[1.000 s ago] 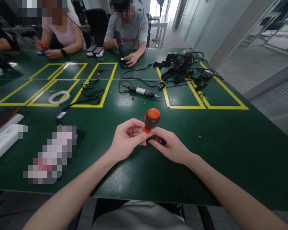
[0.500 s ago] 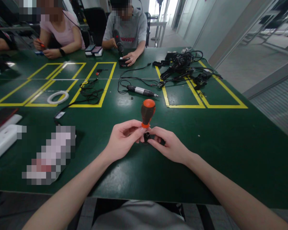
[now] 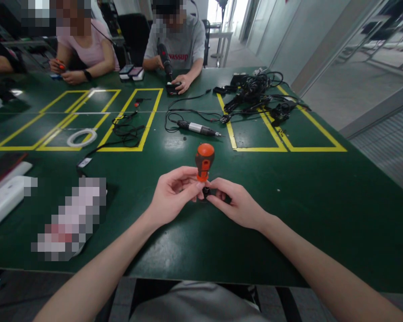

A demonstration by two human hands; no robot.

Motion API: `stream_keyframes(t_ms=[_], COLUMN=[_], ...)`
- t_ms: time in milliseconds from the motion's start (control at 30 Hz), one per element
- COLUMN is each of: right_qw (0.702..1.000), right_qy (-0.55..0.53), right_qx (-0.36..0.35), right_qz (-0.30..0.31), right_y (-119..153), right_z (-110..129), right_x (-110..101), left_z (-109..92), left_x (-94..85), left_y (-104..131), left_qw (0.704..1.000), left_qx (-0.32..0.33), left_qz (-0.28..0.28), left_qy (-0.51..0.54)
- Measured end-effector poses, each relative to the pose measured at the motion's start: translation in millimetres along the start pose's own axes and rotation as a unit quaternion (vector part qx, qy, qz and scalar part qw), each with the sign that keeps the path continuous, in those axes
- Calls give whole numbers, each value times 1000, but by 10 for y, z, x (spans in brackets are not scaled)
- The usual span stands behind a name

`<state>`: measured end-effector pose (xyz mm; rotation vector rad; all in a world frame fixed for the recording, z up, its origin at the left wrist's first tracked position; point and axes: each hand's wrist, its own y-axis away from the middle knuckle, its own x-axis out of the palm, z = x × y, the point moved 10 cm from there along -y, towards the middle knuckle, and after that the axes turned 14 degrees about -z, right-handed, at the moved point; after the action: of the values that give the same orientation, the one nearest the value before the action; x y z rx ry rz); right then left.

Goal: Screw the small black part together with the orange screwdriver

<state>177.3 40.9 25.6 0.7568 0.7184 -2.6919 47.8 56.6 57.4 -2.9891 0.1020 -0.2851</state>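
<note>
An orange and dark grey screwdriver (image 3: 205, 162) stands nearly upright in front of me, handle at the top. My left hand (image 3: 174, 192) pinches it just below the handle between thumb and fingers. Close beside it, my right hand (image 3: 233, 200) has its thumb and fingers closed on a small black part (image 3: 206, 191) at the tabletop. The fingers hide most of that part, and the screwdriver's tip cannot be made out.
Beyond my hands lies a corded electric screwdriver (image 3: 198, 129). A heap of black cables (image 3: 251, 91) sits at the back right, a white ring (image 3: 82, 137) at left, and a white power strip (image 3: 6, 199) near the left edge. Across the green table (image 3: 322, 214), a person holds a drill (image 3: 165, 60).
The screwdriver's handle has turned, now showing an orange patch, and its top has shifted slightly left and down. My hands stay almost in place.
</note>
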Motion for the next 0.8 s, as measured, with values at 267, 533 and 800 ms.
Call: stream_keyframes(t_ms=[267,533,800], right_qw=[1000,1000,1000], right_qy=[-1,4,5], right_qx=[0,-5,-12], right_qz=[3,-5,-8], right_y=[1,-2,7], right_z=[-2,5,3], right_x=[0,-1,-3], left_z=[-12,-2,-12], left_x=[-18,-27,0], left_y=[-12,-13,-3], left_qw=[999,1000,1000], left_qx=[-2,6,4], left_qz=[-22,-13,4], left_qy=[-26,14,-6])
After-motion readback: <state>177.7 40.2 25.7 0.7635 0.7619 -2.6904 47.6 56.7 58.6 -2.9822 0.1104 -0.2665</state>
